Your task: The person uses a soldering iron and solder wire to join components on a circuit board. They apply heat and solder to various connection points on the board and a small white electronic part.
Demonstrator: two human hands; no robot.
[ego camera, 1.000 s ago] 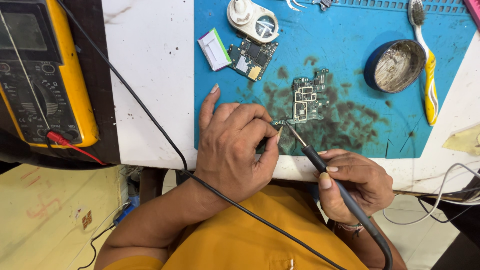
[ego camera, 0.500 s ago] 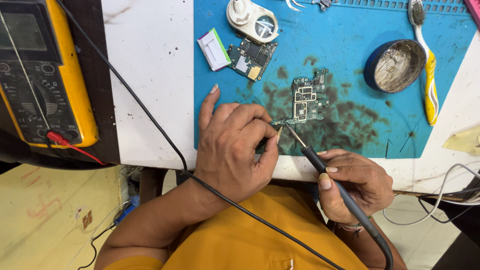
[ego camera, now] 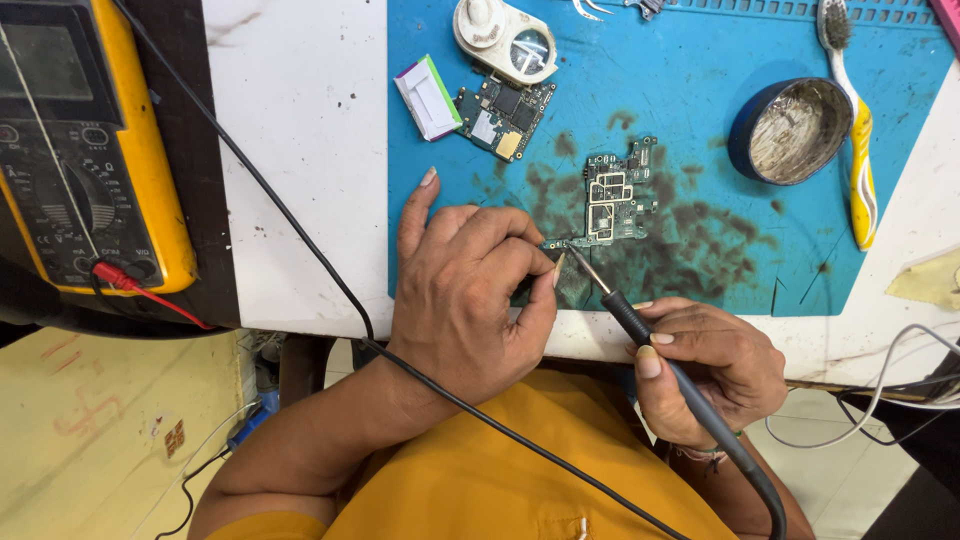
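Blue work mat (ego camera: 680, 60), stained dark, bears a green circuit board (ego camera: 612, 195). Its lower corner is pinched by the curled left hand (ego camera: 470, 290). A soldering iron (ego camera: 640, 325) is gripped by the closed right hand (ego camera: 715, 365), tip at the board's edge.

Left hand (ego camera: 470, 300): fingers curled, index extended — resting over the counter's near edge.
Right hand (ego camera: 715, 365): closed in a pen-style grip.

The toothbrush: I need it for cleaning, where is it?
Head view, far right: the toothbrush lies along the blue mat's right edge, beside the round tin.
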